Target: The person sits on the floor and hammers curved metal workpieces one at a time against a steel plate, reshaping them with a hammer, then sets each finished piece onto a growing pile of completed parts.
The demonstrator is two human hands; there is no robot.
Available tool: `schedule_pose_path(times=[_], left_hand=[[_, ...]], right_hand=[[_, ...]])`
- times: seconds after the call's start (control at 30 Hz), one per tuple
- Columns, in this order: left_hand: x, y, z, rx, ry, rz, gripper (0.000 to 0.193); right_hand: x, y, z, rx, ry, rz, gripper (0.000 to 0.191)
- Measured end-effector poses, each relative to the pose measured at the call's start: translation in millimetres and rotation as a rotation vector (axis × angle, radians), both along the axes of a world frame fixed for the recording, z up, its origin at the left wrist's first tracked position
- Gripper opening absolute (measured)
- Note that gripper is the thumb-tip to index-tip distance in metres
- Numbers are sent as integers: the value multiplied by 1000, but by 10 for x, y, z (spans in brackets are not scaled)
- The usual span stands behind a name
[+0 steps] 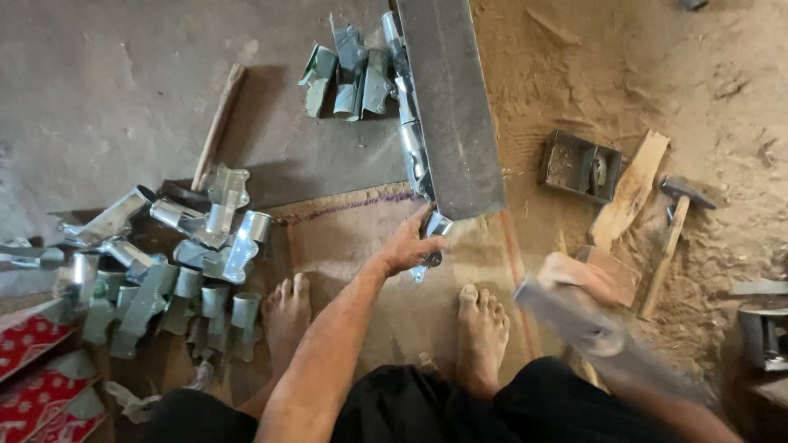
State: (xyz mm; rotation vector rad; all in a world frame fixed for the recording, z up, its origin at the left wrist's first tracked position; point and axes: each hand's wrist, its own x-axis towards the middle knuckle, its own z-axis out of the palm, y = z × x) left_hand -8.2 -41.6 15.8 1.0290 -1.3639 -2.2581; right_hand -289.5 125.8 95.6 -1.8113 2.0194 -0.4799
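Left hand [408,244] gripping shiny bent metal bracket [431,240] against steel bar [450,102]. Right hand [584,283] motion-blurred, fingers clenching mallet [574,316]. Red patterned cartons [37,369] lying at floor's lower-left corner.

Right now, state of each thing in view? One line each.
left hand: gripping a bent metal piece against the end of the steel bar
right hand: blurred in motion, holding a blurred tool
pile of metal pieces: loose heap on the floor
hammer: lying on the sandy floor, untouched
metal box: open-topped, on the floor
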Motion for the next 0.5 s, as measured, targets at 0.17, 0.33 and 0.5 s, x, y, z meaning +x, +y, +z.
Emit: schedule_pose_path(times=[0.17,0.33,0.5], left_hand=[[230,-108,-149,-401,-321,-220,83],[1481,-565,-2,-731,-624,-754,83],[2427,-1367,603,-416,-1391,-1069,65]], right_hand=[[-8,159,-472,204,143,-110,41],[249,712,-936,670,-460,-148,38],[682,766,-1008,494,-215,84,24]])
